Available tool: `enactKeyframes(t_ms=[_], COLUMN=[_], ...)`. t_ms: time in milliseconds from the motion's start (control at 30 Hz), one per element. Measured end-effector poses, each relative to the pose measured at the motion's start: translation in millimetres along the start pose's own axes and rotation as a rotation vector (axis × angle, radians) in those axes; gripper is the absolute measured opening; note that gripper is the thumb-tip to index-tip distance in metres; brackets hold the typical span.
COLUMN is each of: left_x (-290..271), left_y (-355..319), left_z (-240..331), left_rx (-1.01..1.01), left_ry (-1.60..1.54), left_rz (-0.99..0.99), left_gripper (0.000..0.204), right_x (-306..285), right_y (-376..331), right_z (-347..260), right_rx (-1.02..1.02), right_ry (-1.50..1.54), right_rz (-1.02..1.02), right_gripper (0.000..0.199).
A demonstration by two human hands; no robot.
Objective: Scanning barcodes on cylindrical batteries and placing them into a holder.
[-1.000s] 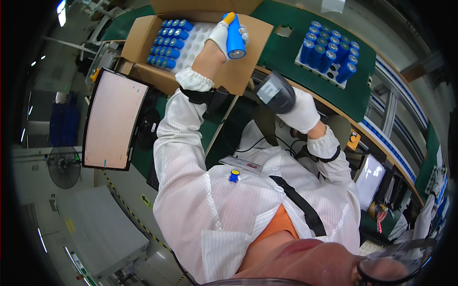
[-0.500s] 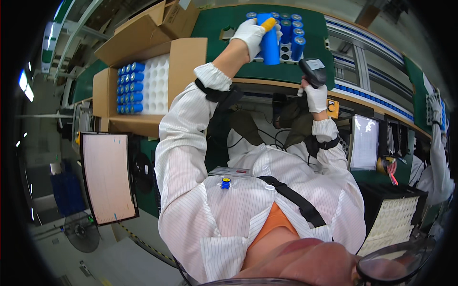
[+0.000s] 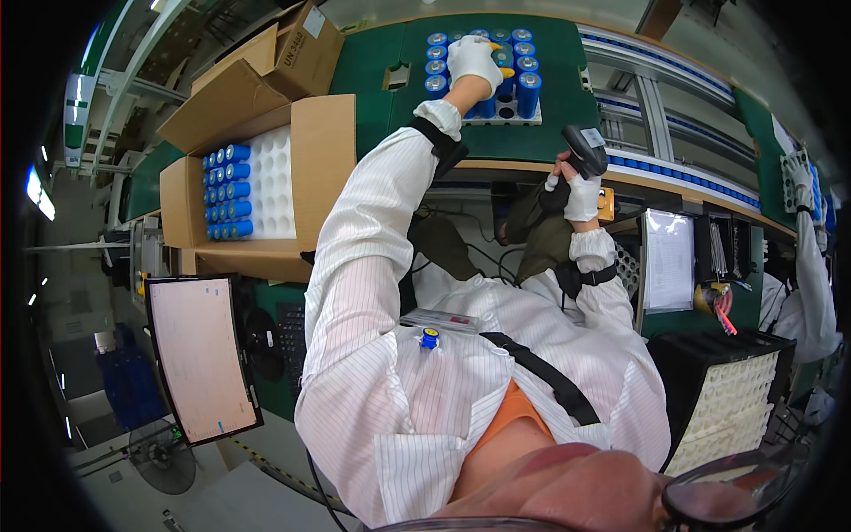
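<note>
Green bench, far edge: I see left hand (image 3: pixel 472 58) gripping an upright blue cell (image 3: pixel 505 82) over its tray (image 3: pixel 507 111), right hand (image 3: pixel 581 191) clasping scanner (image 3: pixel 585 151) near the front edge.

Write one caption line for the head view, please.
Gloved left hand lowers a blue cylinder into the tray; right hand holds a scanner.

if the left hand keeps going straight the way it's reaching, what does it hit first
Most likely the blue cylinders standing in the white tray on the green bench top. The gloved left hand is already over that cluster and seems to grip one cylinder; depth is unclear, so contact with its neighbours can't be confirmed.
</note>
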State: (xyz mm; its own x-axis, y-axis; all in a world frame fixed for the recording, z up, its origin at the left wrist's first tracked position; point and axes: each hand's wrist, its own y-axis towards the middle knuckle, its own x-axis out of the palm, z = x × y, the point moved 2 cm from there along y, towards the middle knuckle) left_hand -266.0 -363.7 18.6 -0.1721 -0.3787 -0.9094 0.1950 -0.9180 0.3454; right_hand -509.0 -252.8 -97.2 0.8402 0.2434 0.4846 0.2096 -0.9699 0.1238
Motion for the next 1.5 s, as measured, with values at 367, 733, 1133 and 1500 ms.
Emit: enactKeyframes(t_ms=[367,733,1133,1500], left_x=[7.0,-13.1,-307.2,-260.1], left_y=[1.2,-1.5,-176.4,-134.5], left_z=[11.4,20.8,-84.7,-464.8], left_rx=[-0.168,-0.187,-0.083,-0.898], left_ry=[0.194,0.119,-0.386,0.172], left_rz=[-0.186,-0.267,0.568,-0.028], left_gripper=[0.051,0.059,0.028,0.058], right_x=[0.2,-0.6,2.8,10.5], right_y=[2.6,1.2,1.6,2.3], right_z=[0.6,-0.4,-1.6,-6.3], right_rx=[0.01,0.025,0.12,0.058], right_ry=[0.037,0.035,0.116,-0.055], right_rz=[-0.02,-0.009,-0.003,0.062], right_gripper=[0.014,0.014,0.018,0.018])
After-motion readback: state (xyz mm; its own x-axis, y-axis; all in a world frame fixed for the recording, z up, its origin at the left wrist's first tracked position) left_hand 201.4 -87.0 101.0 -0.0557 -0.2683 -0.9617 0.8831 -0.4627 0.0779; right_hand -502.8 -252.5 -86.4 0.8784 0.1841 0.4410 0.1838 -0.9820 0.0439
